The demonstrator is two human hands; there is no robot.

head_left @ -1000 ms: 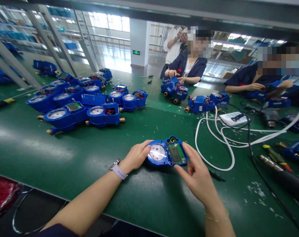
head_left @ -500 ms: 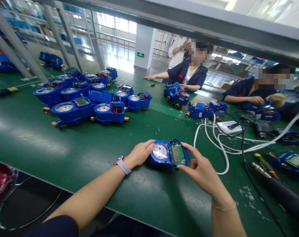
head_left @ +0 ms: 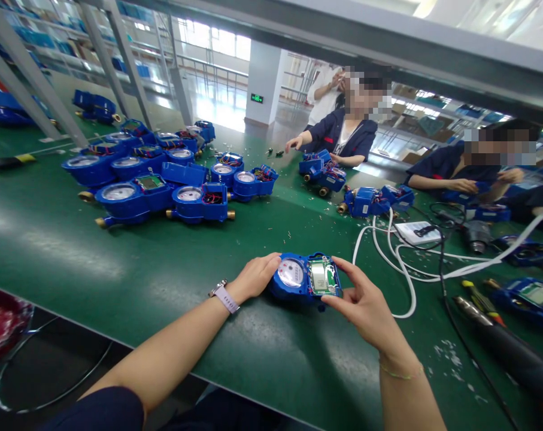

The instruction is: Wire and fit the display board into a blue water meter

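Observation:
A blue water meter [head_left: 291, 273] with a round white dial sits on the green table in front of me, held between both hands. Its square end holds a green circuit board [head_left: 320, 278] with a grey display. My left hand [head_left: 258, 276] is closed against the dial side, thumb near the rim and the other fingers partly hidden. At the other end, my right hand [head_left: 364, 302] spans the square housing, thumb at the board's lower edge and forefinger by the upper corner. Whether these fingertips press on the board or only the casing is hard to tell.
Several blue meters [head_left: 140, 194] stand grouped at the left. White cables [head_left: 403, 269], a heat gun [head_left: 475, 236] and a black-handled tool [head_left: 500, 341] lie at the right. Two co-workers [head_left: 345, 134] sit across the table [head_left: 163, 269]. A metal beam crosses overhead.
The board's display looks brighter, and glare on the dial has lessened. My right hand has shifted slightly. Across the table, a co-worker's outstretched hand has drawn back toward their body.

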